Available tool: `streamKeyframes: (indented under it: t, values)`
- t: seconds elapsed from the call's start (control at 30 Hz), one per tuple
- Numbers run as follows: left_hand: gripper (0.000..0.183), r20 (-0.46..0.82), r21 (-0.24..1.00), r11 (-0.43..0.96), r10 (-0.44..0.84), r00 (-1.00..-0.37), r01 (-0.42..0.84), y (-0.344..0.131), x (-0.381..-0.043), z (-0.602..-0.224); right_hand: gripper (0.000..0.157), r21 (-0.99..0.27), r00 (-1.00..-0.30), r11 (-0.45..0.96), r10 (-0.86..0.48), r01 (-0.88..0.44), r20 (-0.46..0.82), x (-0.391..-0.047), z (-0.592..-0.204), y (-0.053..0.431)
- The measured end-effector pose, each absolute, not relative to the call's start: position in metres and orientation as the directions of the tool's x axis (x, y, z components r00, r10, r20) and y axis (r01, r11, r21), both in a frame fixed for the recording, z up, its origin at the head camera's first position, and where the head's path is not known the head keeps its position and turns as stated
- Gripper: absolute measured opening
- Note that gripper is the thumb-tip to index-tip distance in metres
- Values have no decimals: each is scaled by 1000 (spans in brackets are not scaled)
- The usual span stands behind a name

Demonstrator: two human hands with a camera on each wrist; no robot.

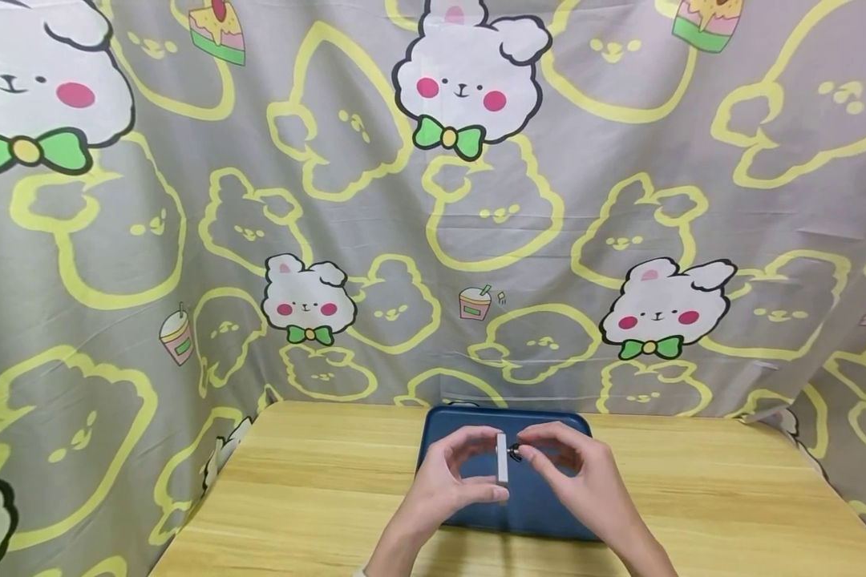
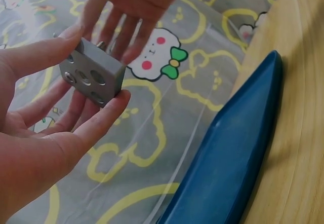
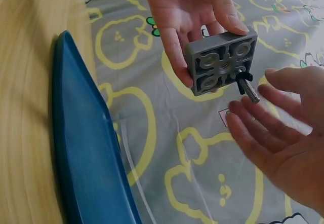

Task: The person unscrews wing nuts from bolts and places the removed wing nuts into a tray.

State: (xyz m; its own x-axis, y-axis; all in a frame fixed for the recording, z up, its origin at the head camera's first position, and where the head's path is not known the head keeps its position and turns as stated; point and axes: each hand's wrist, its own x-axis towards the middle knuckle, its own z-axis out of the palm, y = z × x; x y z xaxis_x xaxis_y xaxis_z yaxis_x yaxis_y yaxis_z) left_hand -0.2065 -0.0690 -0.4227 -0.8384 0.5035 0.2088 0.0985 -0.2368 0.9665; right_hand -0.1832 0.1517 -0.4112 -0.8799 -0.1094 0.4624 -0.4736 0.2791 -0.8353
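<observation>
My left hand (image 1: 447, 477) grips a grey square block (image 1: 502, 461) by opposite edges, between thumb and fingers, above the blue tray (image 1: 469, 513). Round holes show on the face of the block in the left wrist view. The other, ribbed face appears in the right wrist view, where a threaded bolt (image 3: 251, 92) sticks out near one corner with a black wing nut (image 3: 245, 76) on it, close against the block. Beside the bolt is my right hand (image 3: 288, 133), its fingers loosely bent and spread, apparently not gripping the bolt or the nut.
The tray lies on a light wood table (image 1: 317, 489). Behind and at the sides hangs a grey curtain (image 1: 375, 232) printed with rabbits and yellow outlines.
</observation>
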Motion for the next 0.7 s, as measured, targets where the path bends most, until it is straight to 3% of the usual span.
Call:
streamKeyframes:
  t: [0.13, 0.3, 0.7]
  values:
    - [57, 214, 969, -213, 485, -848, 123, -68, -206, -423, 24, -956, -969, 167, -105, -241, 226, -185, -410, 151]
    - [59, 229, 970, -189, 485, -844, 154, -66, -206, -423, 42, -998, -984, 27, -169, -53, 48, -190, -413, 156]
    - [60, 250, 967, -173, 524, -814, 185, -63, -205, -425, 38, -998, -968, -58, -252, 33, -18, -191, -415, 161]
